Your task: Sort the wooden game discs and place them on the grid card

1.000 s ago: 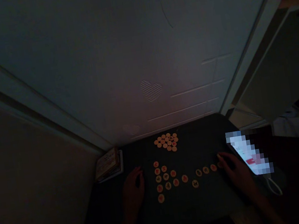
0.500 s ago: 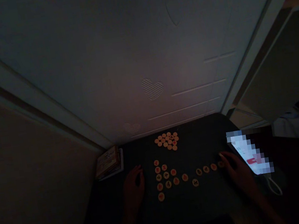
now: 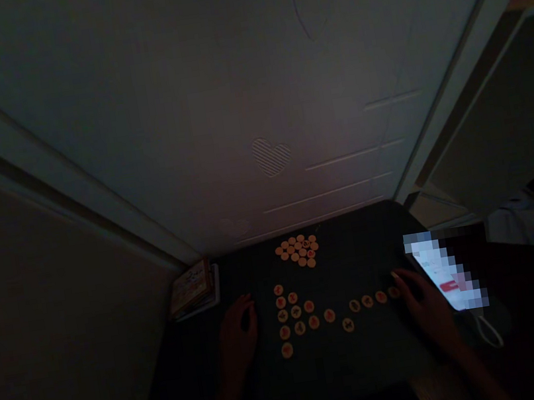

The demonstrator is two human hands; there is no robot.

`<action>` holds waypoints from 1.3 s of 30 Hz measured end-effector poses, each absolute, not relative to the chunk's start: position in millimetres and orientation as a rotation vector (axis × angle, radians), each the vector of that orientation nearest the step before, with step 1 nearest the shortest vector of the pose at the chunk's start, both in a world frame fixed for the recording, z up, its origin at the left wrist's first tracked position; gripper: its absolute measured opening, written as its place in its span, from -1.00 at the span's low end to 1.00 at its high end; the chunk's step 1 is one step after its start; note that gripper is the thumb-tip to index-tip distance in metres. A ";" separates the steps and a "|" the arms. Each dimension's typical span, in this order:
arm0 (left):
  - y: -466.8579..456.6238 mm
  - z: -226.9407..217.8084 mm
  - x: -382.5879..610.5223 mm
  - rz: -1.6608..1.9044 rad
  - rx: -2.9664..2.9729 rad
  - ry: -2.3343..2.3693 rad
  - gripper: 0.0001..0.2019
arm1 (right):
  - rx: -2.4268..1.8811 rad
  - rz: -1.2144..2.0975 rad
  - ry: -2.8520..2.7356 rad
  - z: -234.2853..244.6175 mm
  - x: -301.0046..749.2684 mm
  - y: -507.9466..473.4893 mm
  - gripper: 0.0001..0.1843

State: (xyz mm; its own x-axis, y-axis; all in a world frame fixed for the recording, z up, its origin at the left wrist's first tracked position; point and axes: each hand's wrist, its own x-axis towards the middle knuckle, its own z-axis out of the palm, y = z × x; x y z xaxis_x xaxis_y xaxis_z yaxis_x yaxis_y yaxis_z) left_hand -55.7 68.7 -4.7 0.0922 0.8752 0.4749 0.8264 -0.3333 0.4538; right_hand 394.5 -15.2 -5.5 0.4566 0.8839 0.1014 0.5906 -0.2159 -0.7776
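Printed discs (image 3: 329, 316) btwn L hand (image 3: 239, 328), R hand (image 3: 423, 302); bks (image 3: 194, 290) far L, phone (image 3: 446, 275) far R; long axis L–R; grips: can't tell.

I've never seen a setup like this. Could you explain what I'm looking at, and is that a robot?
No robot here: these are a person's two bare hands. The view comes from a camera worn on their head, looking forward and down. On the dark table lie round pieces, some in a spread-out pattern, others bunched near the wall. Books lie at the left and a lit phone at the right. The left hand is beside the pattern; the right hand is at its far end. It's too dark to tell whether either holds anything.
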 end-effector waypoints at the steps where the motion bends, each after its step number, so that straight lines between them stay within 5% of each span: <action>1: 68.8 -4.8 -55.8 1.065 2.271 1.769 -0.80 | -1.922 0.477 -1.233 -6.0 394.8 -15.0 -0.52; 18: 26.6 4.3 -47.2 0.849 2.318 1.679 -0.63 | -1.918 0.495 -1.230 -3.9 394.3 -14.5 -0.49; 39: -9.9 15.2 -33.0 0.804 2.342 1.699 -0.64 | -1.906 0.480 -1.257 -7.4 395.5 -13.2 -0.48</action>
State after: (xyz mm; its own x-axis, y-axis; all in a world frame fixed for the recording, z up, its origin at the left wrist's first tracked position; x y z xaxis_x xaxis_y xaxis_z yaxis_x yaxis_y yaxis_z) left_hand -33.0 -9.9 15.2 0.2204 0.9151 0.3377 0.8411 -0.3536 0.4092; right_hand 395.5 -13.2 -7.4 0.4377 0.8929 0.1056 0.5951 -0.1996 -0.7785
